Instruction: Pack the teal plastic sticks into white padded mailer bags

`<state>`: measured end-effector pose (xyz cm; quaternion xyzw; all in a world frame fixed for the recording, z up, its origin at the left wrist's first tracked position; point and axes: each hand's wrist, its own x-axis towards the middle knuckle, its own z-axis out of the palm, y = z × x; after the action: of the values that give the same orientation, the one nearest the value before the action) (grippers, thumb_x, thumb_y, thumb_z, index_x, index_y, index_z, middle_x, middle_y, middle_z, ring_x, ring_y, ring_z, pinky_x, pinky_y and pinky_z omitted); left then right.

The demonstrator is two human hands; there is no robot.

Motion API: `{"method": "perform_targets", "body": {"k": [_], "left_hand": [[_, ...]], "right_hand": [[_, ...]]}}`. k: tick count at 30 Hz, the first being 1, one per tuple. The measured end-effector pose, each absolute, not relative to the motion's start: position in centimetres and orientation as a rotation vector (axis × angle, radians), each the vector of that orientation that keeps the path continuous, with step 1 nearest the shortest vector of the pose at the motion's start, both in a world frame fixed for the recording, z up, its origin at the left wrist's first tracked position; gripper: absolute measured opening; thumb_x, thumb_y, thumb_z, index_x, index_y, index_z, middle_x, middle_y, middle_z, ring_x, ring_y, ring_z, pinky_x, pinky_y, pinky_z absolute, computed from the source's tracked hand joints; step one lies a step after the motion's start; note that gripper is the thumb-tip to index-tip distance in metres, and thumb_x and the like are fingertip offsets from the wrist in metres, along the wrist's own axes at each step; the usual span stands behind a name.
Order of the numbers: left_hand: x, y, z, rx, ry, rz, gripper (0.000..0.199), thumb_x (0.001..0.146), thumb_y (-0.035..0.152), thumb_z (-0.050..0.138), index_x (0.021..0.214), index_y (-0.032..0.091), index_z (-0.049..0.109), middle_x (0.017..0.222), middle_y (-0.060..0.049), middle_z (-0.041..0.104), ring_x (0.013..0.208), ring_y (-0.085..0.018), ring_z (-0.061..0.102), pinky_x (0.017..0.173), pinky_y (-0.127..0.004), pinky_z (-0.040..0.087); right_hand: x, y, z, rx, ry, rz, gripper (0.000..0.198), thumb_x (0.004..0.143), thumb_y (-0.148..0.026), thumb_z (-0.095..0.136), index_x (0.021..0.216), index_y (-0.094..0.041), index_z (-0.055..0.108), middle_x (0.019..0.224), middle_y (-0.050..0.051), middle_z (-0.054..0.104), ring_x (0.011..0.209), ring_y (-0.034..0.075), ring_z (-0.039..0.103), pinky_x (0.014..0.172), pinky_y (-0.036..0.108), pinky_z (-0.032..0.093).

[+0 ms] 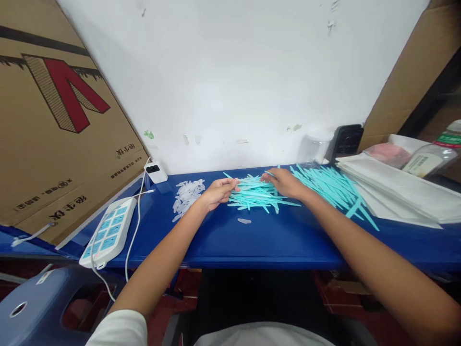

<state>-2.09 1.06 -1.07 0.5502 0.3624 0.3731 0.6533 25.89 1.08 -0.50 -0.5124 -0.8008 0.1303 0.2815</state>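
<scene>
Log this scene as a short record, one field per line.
Left hand: fingers bunched at middle pile's left edge; grip unclear
Right hand: at middle pile's far right; grip unclear
Middle pile: teal sticks
Right pile: more teal sticks
Left pile: translucent pieces
Front: single translucent piece
Surface: blue table

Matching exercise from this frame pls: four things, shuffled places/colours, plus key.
1. power strip
2. heap of clear pieces
3. loose clear piece
4. middle stick pile

A. turquoise, between the left hand and right hand
B. lying by itself, on the near side of the sticks
C. white with blue socket faces
D. clustered just left of the left hand

Pairs: 1-C, 2-D, 3-B, 4-A
</scene>
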Motion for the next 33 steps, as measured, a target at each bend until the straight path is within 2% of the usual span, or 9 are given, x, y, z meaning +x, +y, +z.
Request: {"method": "perform_targets", "body": {"k": [6, 11, 14, 18, 20, 24, 27, 33], "left_hand": [[-2.1, 1.1, -1.1, 1.265, 0.814, 0.856, 0.046, 0.076, 0.049, 0.088, 0.092, 0.013, 0.064, 0.104, -0.013, 0.073, 0.043, 0.003, 0.019, 0.039, -0.017, 0.013], [-2.2, 1.1, -1.1, 1.271, 0.813, 0.883, 0.046, 0.078, 0.050, 0.087, 0.093, 0.014, 0.062, 0.110, -0.016, 0.074, 0.043, 0.003, 0.017, 0.038, -0.017, 0.011], [-2.1, 1.2, -1.2, 1.281, 0.818, 0.918, 0.046, 0.077, 0.051, 0.087, 0.093, 0.015, 0.064, 0.104, -0.012, 0.073, 0.042, 0.003, 0.019, 0.038, -0.018, 0.010], [-2.0, 1.2, -1.1, 1.260, 0.847, 0.991, 0.045, 0.074, 0.050, 0.089, 0.092, 0.015, 0.068, 0.074, 0.001, 0.061, 0.039, 0.002, 0.023, 0.038, -0.019, 0.010], [-2.0, 1.2, -1.0, 1.240, 0.869, 1.012, 0.044, 0.073, 0.048, 0.090, 0.091, 0.014, 0.068, 0.070, 0.003, 0.058, 0.038, 0.002, 0.023, 0.038, -0.019, 0.009], [-1.8, 1.1, -0.9, 1.233, 0.902, 1.025, 0.039, 0.075, 0.043, 0.087, 0.091, 0.014, 0.067, 0.089, -0.007, 0.073, 0.039, 0.003, 0.023, 0.039, -0.019, 0.011], [-1.7, 1.0, -0.8, 1.251, 0.897, 1.014, 0.037, 0.076, 0.041, 0.086, 0.094, 0.014, 0.067, 0.100, -0.012, 0.076, 0.040, 0.002, 0.022, 0.039, -0.020, 0.011], [-1.5, 0.5, -0.5, 1.393, 0.952, 1.004, 0.041, 0.076, 0.043, 0.086, 0.100, 0.014, 0.070, 0.102, -0.013, 0.078, 0.040, 0.001, 0.023, 0.041, -0.021, 0.015]], "right_hand": [[26.3, 1.2, 0.0, -1.356, -2.069, 0.287, 0.037, 0.103, -0.030, 0.039, 0.096, -0.018, 0.073, 0.088, 0.007, 0.076, 0.083, 0.022, 0.067, 0.077, 0.031, 0.044], [26.1, 0.6, 0.6, -1.305, -1.995, 0.255, 0.041, 0.106, -0.038, 0.035, 0.102, -0.018, 0.070, 0.090, 0.008, 0.076, 0.084, 0.022, 0.067, 0.078, 0.032, 0.045], [25.6, 0.1, 0.8, -1.251, -1.986, 0.282, 0.041, 0.107, -0.045, 0.035, 0.103, -0.019, 0.065, 0.104, 0.011, 0.074, 0.094, 0.024, 0.067, 0.083, 0.033, 0.046], [25.0, -0.8, 1.0, -1.378, -2.015, 0.394, 0.039, 0.104, -0.058, 0.039, 0.102, -0.021, 0.052, 0.097, 0.010, 0.070, 0.090, 0.026, 0.065, 0.078, 0.034, 0.046], [24.8, -1.1, 1.2, -1.442, -1.989, 0.451, 0.037, 0.103, -0.059, 0.038, 0.101, -0.023, 0.044, 0.095, 0.009, 0.067, 0.086, 0.025, 0.063, 0.075, 0.034, 0.046], [24.8, -1.6, 1.6, -1.382, -1.998, 0.575, 0.035, 0.105, -0.057, 0.034, 0.091, -0.025, 0.039, 0.094, 0.007, 0.064, 0.078, 0.021, 0.058, 0.069, 0.032, 0.045], [24.7, -1.8, 1.8, -1.291, -2.040, 0.616, 0.039, 0.104, -0.057, 0.036, 0.087, -0.024, 0.045, 0.092, 0.006, 0.066, 0.075, 0.019, 0.057, 0.066, 0.031, 0.044], [24.1, -1.9, 1.6, -1.117, -2.042, 0.817, 0.045, 0.097, -0.063, 0.052, 0.078, -0.022, 0.051, 0.074, 0.001, 0.065, 0.054, 0.013, 0.051, 0.053, 0.028, 0.038]]}}
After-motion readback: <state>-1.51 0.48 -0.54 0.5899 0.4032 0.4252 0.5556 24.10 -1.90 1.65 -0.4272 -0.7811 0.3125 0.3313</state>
